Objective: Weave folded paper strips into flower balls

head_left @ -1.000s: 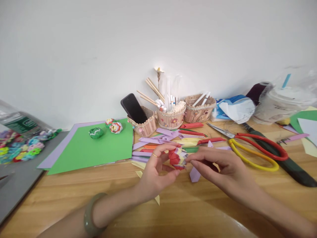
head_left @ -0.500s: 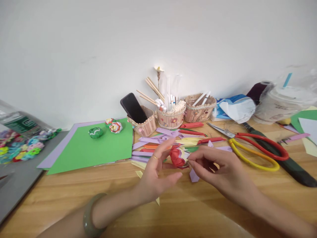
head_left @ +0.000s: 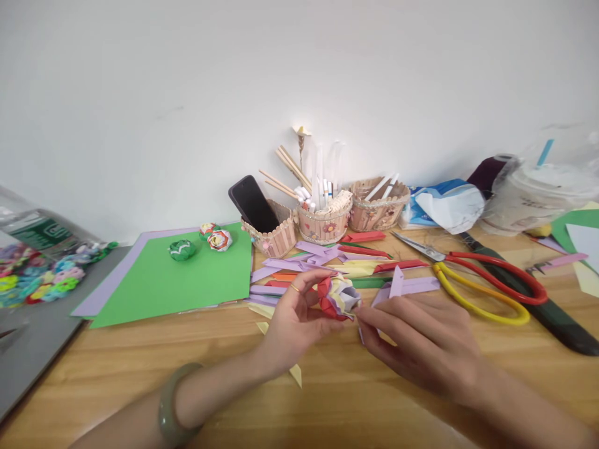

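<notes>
My left hand (head_left: 299,318) closes its thumb and fingers around a small folded-paper ball (head_left: 337,295), red on its left side with yellow and pale lilac layers facing right. My right hand (head_left: 421,343) comes in from the other side, thumb and forefinger pinched at the ball's right edge; its other fingers are curled under and partly hidden. Just behind that hand lies a lilac paper strip (head_left: 397,284), partly covered by it. More folded strips (head_left: 322,252) in lilac, red, yellow and green are heaped on the table beyond the ball.
Large scissors (head_left: 491,284) lie to the right over a black-handled tool (head_left: 564,324). Green paper sheets (head_left: 187,287) at left carry finished paper balls (head_left: 181,249). Against the wall stand small wooden baskets (head_left: 322,226), one holding a phone (head_left: 254,202). A lidded cup (head_left: 552,187) is far right.
My left thumb and fingers have closed on the paper ball, which has turned so its lilac inside shows more. My right hand has rolled over, back upward, still at the ball's edge.
</notes>
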`<move>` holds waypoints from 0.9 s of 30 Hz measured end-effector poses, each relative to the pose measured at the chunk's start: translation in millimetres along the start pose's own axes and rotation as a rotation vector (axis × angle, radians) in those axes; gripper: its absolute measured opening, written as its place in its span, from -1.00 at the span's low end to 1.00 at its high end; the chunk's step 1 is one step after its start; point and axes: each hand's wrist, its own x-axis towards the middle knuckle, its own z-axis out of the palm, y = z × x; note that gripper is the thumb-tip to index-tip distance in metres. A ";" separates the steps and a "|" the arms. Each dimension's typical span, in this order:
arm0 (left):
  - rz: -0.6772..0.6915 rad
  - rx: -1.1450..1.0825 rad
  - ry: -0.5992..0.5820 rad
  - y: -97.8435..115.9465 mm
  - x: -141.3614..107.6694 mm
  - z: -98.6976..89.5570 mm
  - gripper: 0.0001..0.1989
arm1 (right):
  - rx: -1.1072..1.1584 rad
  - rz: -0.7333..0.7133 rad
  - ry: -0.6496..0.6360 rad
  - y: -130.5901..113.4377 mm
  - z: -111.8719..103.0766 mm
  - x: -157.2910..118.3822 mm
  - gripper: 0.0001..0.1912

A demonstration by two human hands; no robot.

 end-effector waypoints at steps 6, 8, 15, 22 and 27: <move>0.030 0.035 -0.017 0.1 -0.9 -2.6 -0.49 | 0.468 0.269 -0.118 1.6 -3.9 14.0 -0.89; 0.008 0.044 -0.026 0.3 -1.4 -3.5 -0.47 | 0.561 0.339 -0.155 3.0 -5.3 18.3 -0.87; -0.052 0.039 -0.033 1.3 -1.3 -4.1 -0.45 | 0.576 0.359 -0.157 5.0 -6.1 19.7 -0.87; -0.101 0.105 0.018 0.1 -1.6 -5.8 -0.40 | 0.528 0.348 -0.203 3.5 -5.7 19.3 -0.83; -0.119 0.082 0.024 0.1 -0.9 -3.9 -0.39 | 0.453 0.294 -0.101 3.2 -1.5 14.3 -0.82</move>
